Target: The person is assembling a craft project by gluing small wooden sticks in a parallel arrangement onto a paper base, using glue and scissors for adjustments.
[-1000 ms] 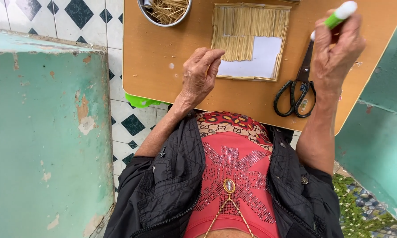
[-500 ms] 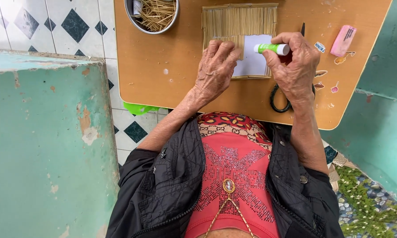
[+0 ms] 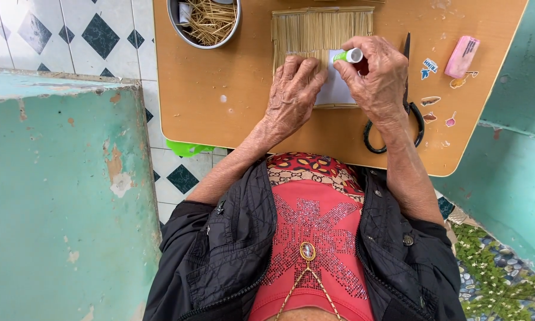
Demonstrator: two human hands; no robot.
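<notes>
moved since a second ago: my right hand (image 3: 379,76) has brought the glue stick (image 3: 347,56) down from beside the scissors (image 3: 398,116) onto the white paper (image 3: 334,89); my left hand (image 3: 292,92) has slid up to the paper's edge. step, as i judge: gluing paper on the straw mat (image 3: 321,30), on the table (image 3: 232,119). next move calls for even strokes, paper held still. pose: right fingers clamped on the stick, tip toward my left hand; left hand flat, fingers together, pressing down.

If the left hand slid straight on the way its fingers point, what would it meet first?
The left hand points up the table onto the straw mat, which its fingers already seem to rest on. Beyond that, only the mat's far edge shows.
</notes>
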